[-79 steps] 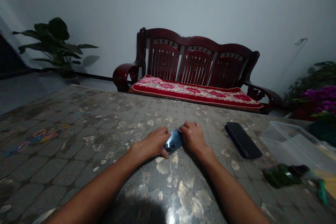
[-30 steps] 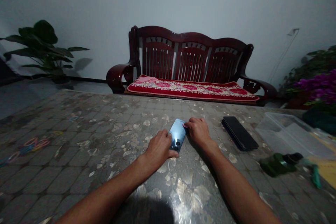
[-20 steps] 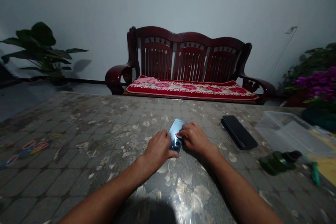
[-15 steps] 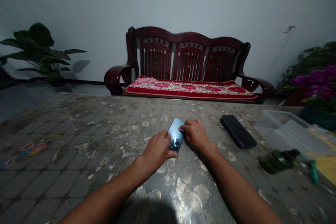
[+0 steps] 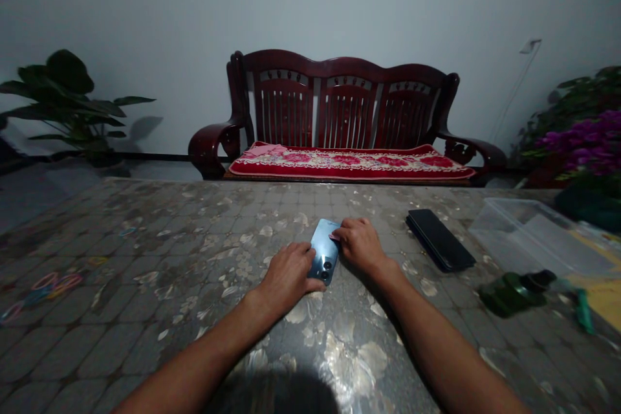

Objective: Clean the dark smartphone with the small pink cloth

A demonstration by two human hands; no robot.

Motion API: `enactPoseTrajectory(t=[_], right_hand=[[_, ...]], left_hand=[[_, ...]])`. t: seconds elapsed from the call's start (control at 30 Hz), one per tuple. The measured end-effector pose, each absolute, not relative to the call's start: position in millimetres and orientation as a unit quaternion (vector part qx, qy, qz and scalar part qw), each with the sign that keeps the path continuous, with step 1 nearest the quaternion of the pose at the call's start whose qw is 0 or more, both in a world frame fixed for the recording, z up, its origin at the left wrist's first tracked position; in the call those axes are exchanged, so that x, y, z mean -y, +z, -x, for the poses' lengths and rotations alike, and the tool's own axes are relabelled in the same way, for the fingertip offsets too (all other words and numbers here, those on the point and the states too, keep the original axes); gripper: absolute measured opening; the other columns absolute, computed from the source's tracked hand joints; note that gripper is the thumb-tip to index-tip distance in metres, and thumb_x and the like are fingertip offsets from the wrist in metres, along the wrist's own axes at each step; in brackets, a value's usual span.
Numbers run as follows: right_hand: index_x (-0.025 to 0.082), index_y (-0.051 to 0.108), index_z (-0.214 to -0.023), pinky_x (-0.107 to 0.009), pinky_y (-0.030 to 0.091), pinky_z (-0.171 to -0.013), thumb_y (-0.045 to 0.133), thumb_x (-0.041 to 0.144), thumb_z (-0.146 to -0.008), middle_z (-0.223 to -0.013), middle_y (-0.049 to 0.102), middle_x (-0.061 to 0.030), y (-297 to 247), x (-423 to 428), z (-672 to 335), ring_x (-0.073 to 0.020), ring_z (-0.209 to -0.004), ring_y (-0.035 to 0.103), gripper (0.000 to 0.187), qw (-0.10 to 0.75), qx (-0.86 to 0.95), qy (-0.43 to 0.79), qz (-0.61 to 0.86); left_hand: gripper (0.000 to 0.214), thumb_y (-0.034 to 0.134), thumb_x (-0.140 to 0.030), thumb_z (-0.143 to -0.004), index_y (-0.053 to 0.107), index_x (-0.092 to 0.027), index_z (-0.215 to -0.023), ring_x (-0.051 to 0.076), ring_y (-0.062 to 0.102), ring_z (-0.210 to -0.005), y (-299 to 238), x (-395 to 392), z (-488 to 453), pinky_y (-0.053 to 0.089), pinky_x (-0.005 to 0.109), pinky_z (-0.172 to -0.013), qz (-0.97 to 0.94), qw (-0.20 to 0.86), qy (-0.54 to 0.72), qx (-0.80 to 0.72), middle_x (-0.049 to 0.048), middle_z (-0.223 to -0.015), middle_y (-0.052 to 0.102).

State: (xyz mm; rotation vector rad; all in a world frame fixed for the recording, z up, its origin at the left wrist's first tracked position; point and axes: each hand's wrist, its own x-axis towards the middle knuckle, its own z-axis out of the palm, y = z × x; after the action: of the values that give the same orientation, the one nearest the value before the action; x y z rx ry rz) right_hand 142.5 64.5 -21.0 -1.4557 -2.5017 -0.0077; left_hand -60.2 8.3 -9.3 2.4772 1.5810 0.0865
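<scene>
A shiny blue smartphone (image 5: 323, 242) lies back side up on the patterned tabletop, its camera lenses at the end nearer me. My left hand (image 5: 290, 268) is closed on the phone's left edge, with the thumb at the near end by the lenses. On the opposite side, my right hand (image 5: 359, 240) has its fingers curled in at the right edge, and its thumb tip touches the phone's back. The undersides of both hands' fingers are partly hidden.
Right of my hands lie a black wallet-like case (image 5: 440, 239), a clear plastic box (image 5: 538, 236) and a dark green bottle (image 5: 514, 292) on its side. Colourful bands (image 5: 55, 286) lie far left. Past the table's far edge stands a wooden bench (image 5: 347, 103).
The view has shifted slightly. Both hands stay at the phone's edges in nearly the same pose, and the phone has hardly moved.
</scene>
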Motion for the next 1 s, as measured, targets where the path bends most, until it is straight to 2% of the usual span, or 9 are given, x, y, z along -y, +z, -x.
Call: enactPoseTrajectory(t=[0.1, 0.3, 0.43, 0.57, 0.77, 0.87, 1.0], right_hand=[[0.022, 0.077, -0.103, -0.033, 0.031, -0.084, 0.051, 0.021, -0.097, -0.096, 0.070, -0.0087, -19.9, -68.2, -141.8, -0.0196, -0.091, 0.061, 0.027, 0.118, 0.845, -0.011, 0.522], [0.019, 0.077, -0.087, -0.031, 0.032, -0.081, 0.057, 0.023, -0.094, -0.088, 0.071, -0.0055, -17.0, -57.7, -138.8, -0.0175, -0.083, 0.061, 0.022, 0.109, 0.893, 0.035, 0.435], [0.022, 0.079, -0.094, -0.030, 0.034, -0.079, 0.055, 0.028, -0.097, -0.090, 0.072, -0.0053, -15.0, -62.7, -141.2, -0.0179, -0.084, 0.063, 0.024, 0.123, 0.854, 0.032, 0.505], [0.024, 0.078, -0.105, -0.029, 0.036, -0.078, 0.051, 0.027, -0.100, -0.099, 0.072, -0.0073, -13.5, -75.1, -141.0, -0.0187, -0.090, 0.064, 0.028, 0.148, 0.794, 0.007, 0.589], [0.023, 0.079, -0.103, -0.032, 0.037, -0.079, 0.049, 0.026, -0.099, -0.100, 0.072, -0.0102, -11.3, -88.3, -125.8, -0.0214, -0.093, 0.065, 0.030, 0.117, 0.794, -0.017, 0.597], [0.020, 0.079, -0.102, -0.033, 0.038, -0.081, 0.051, 0.022, -0.095, -0.102, 0.073, -0.0126, -11.9, -92.1, -115.7, -0.0233, -0.094, 0.066, 0.028, 0.089, 0.792, -0.024, 0.603], [0.023, 0.079, -0.101, -0.032, 0.038, -0.081, 0.054, 0.017, -0.091, -0.100, 0.073, -0.0094, -14.5, -90.0, -103.9, -0.0224, -0.095, 0.066, 0.027, 0.092, 0.816, -0.009, 0.571]], left_hand=[[0.055, 0.080, -0.049, -0.077, 0.066, -0.018, -0.120, 0.033, 0.060, -0.117, -11.2, -10.6, 61.7, 0.046, 0.041, -0.098, -0.843, 0.101, 0.032, -0.527, 0.0134, -0.129, 0.063], [0.055, 0.079, -0.045, -0.079, 0.063, -0.021, -0.125, 0.031, 0.059, -0.118, -15.9, -7.2, 61.2, 0.046, 0.039, -0.099, -0.846, 0.102, 0.037, -0.522, 0.0116, -0.125, 0.065], [0.049, 0.078, -0.048, -0.081, 0.066, -0.019, -0.118, 0.031, 0.059, -0.117, -16.2, -1.9, 54.3, 0.048, 0.040, -0.098, -0.835, 0.103, 0.040, -0.539, 0.0128, -0.123, 0.065], [0.052, 0.079, -0.053, -0.078, 0.066, -0.019, -0.115, 0.032, 0.060, -0.115, -19.0, -2.5, 52.3, 0.048, 0.042, -0.099, -0.836, 0.106, 0.052, -0.536, 0.0132, -0.124, 0.064], [0.062, 0.083, -0.049, -0.074, 0.060, -0.022, -0.124, 0.032, 0.046, -0.137, -28.9, -10.3, 59.6, 0.036, 0.045, -0.114, -0.853, 0.116, 0.097, -0.500, 0.0133, -0.145, 0.052], [0.057, 0.081, -0.046, -0.076, 0.060, -0.023, -0.124, 0.031, 0.048, -0.135, -27.8, -11.3, 59.6, 0.037, 0.044, -0.114, -0.853, 0.136, 0.102, -0.494, 0.0116, -0.141, 0.056], [0.052, 0.079, -0.045, -0.078, 0.061, -0.021, -0.121, 0.030, 0.054, -0.128, -21.4, -10.1, 56.5, 0.041, 0.041, -0.110, -0.849, 0.147, 0.094, -0.499, 0.0116, -0.133, 0.060]])
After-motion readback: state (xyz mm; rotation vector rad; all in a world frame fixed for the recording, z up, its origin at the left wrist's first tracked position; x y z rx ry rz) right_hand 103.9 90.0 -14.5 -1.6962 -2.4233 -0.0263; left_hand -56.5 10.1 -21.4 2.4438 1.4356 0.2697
